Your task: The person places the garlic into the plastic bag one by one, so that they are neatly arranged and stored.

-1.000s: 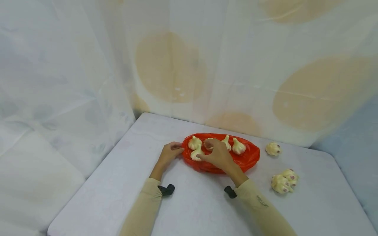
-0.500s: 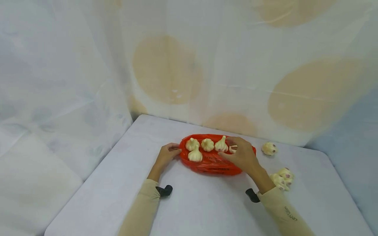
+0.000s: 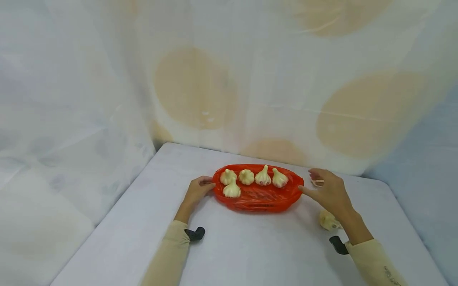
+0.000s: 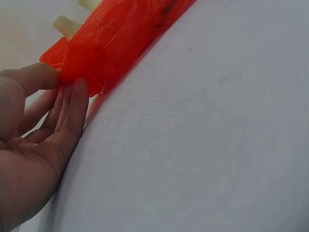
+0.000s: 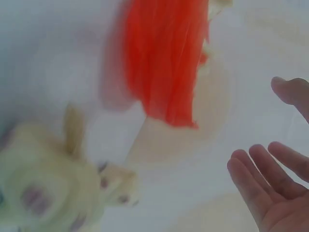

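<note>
A red plastic bag (image 3: pixel 262 203) lies opened wide on the table, with several garlic bulbs (image 3: pixel 262 177) inside toward its left and back. My left hand (image 3: pixel 195 192) pinches the bag's left rim between thumb and fingers, as the left wrist view shows at the bag's edge (image 4: pixel 104 53). Just right of the bag, my right hand (image 3: pixel 333 195) is held with thumb and fingers spread apart, holding nothing. Its fingers partly cover a loose garlic bulb (image 3: pixel 317 183) on the table. More loose garlic (image 3: pixel 328 219) shows beside the right wrist, partly hidden by it.
The white table (image 3: pixel 250 250) has its back edge close behind the bag. A pale curtain (image 3: pixel 264 87) with tan spots hangs behind it, and white sheeting (image 3: pixel 71 139) stands along the left side.
My right hand has moved right, from over the garlic in the bag to past the bag's right end, uncovering the bulbs. The left hand has stayed at the left rim.
</note>
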`<state>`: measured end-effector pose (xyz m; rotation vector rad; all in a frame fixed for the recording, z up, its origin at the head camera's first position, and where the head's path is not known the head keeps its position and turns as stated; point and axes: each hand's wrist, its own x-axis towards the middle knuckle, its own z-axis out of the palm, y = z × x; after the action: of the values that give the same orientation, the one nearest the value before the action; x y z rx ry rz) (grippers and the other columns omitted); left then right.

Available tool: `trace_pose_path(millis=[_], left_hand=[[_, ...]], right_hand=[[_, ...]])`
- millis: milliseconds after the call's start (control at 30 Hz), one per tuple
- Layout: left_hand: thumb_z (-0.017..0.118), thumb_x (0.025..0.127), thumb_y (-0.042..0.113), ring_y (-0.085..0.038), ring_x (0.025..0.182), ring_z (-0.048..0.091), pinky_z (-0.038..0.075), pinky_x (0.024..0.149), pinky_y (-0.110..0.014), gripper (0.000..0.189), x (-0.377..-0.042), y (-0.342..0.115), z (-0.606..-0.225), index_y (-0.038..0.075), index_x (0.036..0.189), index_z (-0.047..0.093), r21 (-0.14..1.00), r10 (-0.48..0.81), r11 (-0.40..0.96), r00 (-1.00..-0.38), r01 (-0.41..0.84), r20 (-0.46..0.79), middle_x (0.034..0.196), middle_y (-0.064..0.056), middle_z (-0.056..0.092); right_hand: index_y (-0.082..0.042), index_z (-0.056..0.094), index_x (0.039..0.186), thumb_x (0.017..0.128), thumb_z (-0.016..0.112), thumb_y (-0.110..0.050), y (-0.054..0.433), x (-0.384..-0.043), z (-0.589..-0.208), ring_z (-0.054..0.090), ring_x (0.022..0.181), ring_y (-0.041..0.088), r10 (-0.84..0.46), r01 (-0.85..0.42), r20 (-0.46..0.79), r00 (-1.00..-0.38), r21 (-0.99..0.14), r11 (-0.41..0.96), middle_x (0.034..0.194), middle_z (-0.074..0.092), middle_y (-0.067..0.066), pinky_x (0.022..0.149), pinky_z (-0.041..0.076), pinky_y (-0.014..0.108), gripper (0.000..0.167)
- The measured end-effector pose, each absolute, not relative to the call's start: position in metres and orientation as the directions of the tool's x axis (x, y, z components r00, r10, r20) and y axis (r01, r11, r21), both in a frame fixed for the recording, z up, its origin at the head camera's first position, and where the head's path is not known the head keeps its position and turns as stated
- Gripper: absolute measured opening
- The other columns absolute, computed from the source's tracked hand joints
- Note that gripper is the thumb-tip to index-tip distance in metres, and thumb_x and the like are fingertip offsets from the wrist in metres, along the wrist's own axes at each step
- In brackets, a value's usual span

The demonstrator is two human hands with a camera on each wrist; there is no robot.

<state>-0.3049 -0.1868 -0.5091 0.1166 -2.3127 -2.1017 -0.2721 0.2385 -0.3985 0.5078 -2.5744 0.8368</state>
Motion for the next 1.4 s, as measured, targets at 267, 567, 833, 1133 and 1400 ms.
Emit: trace_pose_path(millis=[267,567,833,1133,1400], left_hand=[[0.070,0.090,0.014,-0.023,0.092,0.066,0.057,0.079,-0.032,0.029,-0.303,-0.191,-0.510,0.004,0.116,0.065,0.995,-0.073,0.086,-0.996,-0.053,-0.047,0.108,-0.013,0.066],[0.070,0.090,0.015,-0.023,0.092,0.066,0.057,0.079,-0.032,0.027,-0.304,-0.191,-0.512,0.005,0.115,0.066,0.994,-0.075,0.092,-0.996,-0.051,-0.044,0.108,-0.012,0.066],[0.070,0.090,0.015,-0.023,0.091,0.066,0.058,0.078,-0.032,0.027,-0.306,-0.190,-0.510,0.005,0.115,0.066,0.995,-0.064,0.082,-0.997,-0.052,-0.047,0.107,-0.012,0.066],[0.070,0.090,0.013,-0.023,0.090,0.066,0.058,0.078,-0.032,0.027,-0.306,-0.188,-0.508,0.005,0.115,0.066,0.996,-0.061,0.074,-0.997,-0.046,-0.041,0.106,-0.012,0.066],[0.070,0.090,0.014,-0.023,0.090,0.066,0.058,0.078,-0.032,0.026,-0.306,-0.188,-0.509,0.006,0.114,0.066,0.996,-0.062,0.070,-0.997,-0.053,-0.049,0.106,-0.012,0.066]], right_hand=[[0.000,0.060,0.123,0.073,0.083,-0.006,0.277,-0.276,-0.388,0.062,0.096,0.033,-0.447,-0.528,0.327,-0.833,-0.226,0.819,0.114,0.062,0.017,0.080,0.055,0.052,0.055],[-0.002,0.065,0.117,0.070,0.079,0.004,0.293,-0.280,-0.383,0.058,0.096,0.033,-0.465,-0.463,-0.009,-0.885,-0.072,0.883,0.114,0.061,0.018,0.074,0.056,0.045,0.049],[-0.005,0.067,0.109,0.067,0.081,0.006,0.308,-0.281,-0.399,0.056,0.094,0.031,-0.465,-0.471,-0.142,-0.874,0.015,0.882,0.104,0.061,0.013,0.076,0.055,0.047,0.046],[-0.008,0.068,0.102,0.062,0.087,0.002,0.318,-0.281,-0.413,0.057,0.091,0.031,-0.508,-0.520,-0.163,-0.846,0.039,0.853,0.096,0.060,0.007,0.076,0.054,0.049,0.046],[-0.011,0.066,0.098,0.058,0.090,-0.001,0.323,-0.284,-0.422,0.057,0.090,0.031,-0.527,-0.550,-0.209,-0.824,0.065,0.833,0.095,0.060,0.007,0.077,0.054,0.052,0.048]])
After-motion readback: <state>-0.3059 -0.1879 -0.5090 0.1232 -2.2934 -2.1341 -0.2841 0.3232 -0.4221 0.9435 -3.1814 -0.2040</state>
